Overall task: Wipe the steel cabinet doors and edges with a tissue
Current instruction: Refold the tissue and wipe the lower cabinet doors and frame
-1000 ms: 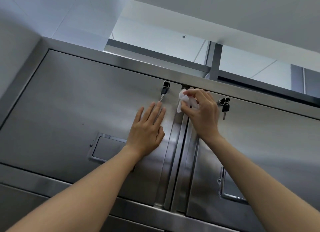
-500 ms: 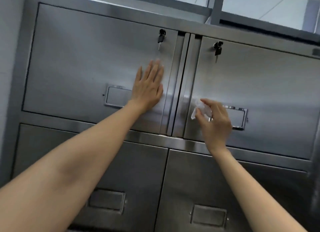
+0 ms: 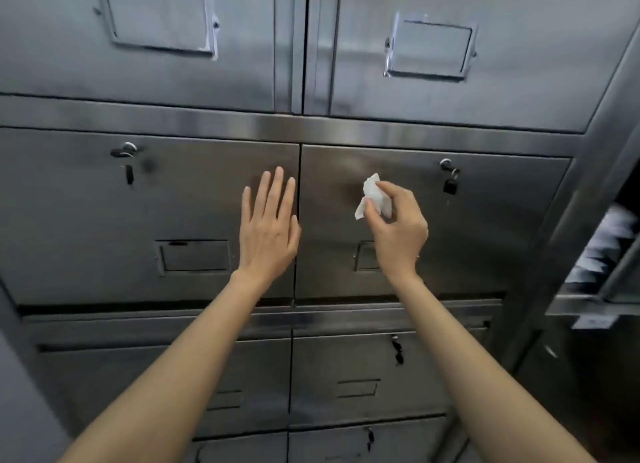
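Note:
A steel cabinet with rows of paired doors fills the view. My left hand (image 3: 268, 223) lies flat with straight fingers on the left door (image 3: 86, 227) of the second visible row, near the centre seam. My right hand (image 3: 398, 227) pinches a crumpled white tissue (image 3: 374, 196) between thumb and fingers and holds it against the right door (image 3: 485, 241) of the same row. Whether the tissue touches the steel is unclear.
Keys hang from locks on the left door (image 3: 126, 161) and the right door (image 3: 450, 178). Recessed handles sit on the upper doors (image 3: 159, 16) (image 3: 429, 50). More doors lie below. At the right, an open compartment holds white papers (image 3: 602, 251).
The view and both hands have dropped from the top row of doors to the row beneath. The right hand still carries the tissue; the left hand stays flat.

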